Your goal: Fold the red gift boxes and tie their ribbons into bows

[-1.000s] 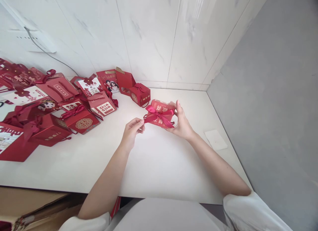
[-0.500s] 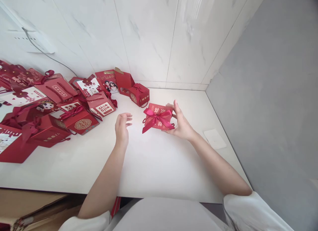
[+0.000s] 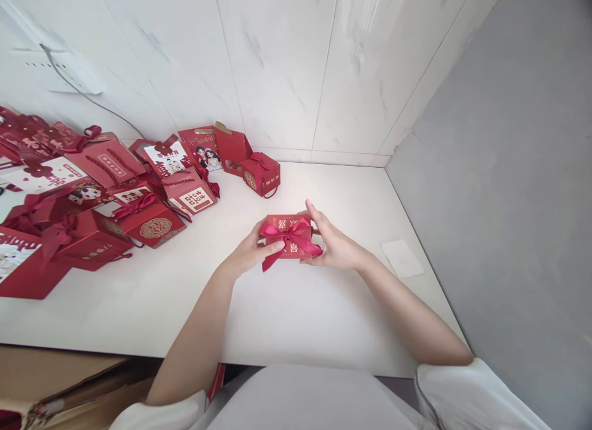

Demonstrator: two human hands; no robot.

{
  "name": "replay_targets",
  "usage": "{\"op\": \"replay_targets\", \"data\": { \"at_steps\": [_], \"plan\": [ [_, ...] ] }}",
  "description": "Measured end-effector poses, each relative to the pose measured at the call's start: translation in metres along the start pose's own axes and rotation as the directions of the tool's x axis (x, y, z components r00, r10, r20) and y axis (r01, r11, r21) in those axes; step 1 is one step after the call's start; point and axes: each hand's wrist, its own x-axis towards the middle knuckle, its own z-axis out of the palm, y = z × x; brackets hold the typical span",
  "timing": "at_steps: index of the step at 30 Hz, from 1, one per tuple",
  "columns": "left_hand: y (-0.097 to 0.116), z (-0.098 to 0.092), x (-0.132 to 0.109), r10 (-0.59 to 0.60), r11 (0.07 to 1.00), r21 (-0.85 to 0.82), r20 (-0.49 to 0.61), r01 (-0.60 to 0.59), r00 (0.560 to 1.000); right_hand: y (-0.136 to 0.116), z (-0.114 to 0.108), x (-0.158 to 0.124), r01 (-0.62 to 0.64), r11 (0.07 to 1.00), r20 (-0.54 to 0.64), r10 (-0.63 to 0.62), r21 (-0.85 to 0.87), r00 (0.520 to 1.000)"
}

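A small red gift box (image 3: 303,252) with gold and white lettering and a glossy crimson ribbon bow (image 3: 289,234) is between my two hands, over the white table. My left hand (image 3: 252,250) grips its left side, the thumb lying on top near the bow. On the right side, my right hand (image 3: 335,242) holds the box with the thumb and fingers curved around its edges. Some of the right fingertips are hidden behind the box.
Many red gift boxes and bags crowd the left, among them a box with a round gold emblem (image 3: 156,229). Another ribboned box (image 3: 261,174) stands near the tiled wall. A white paper piece (image 3: 402,258) lies at right; a grey panel (image 3: 499,171) borders the table.
My right hand has brought the gift box nearer to me. My left hand, open and apart from it before, has moved right and taken hold of its left side.
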Motion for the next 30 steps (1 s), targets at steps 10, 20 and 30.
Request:
{"op": "replay_targets", "data": {
  "at_steps": [10,20,30],
  "plan": [
    [0.011,-0.006,-0.010,0.166,0.971,0.168,0.027,-0.168,0.986,-0.018,-0.038,0.003,-0.081,0.990,-0.023,0.085,0.113,0.996],
    [0.003,0.016,-0.003,0.240,0.962,0.145,-0.061,-0.230,0.969,-0.032,-0.007,0.034,0.056,0.986,-0.006,-0.058,-0.157,0.998],
    [-0.003,0.016,0.001,0.257,0.963,0.118,-0.110,-0.244,0.960,-0.027,-0.007,0.033,0.076,0.948,0.007,-0.078,-0.308,0.997]
  ]
}}
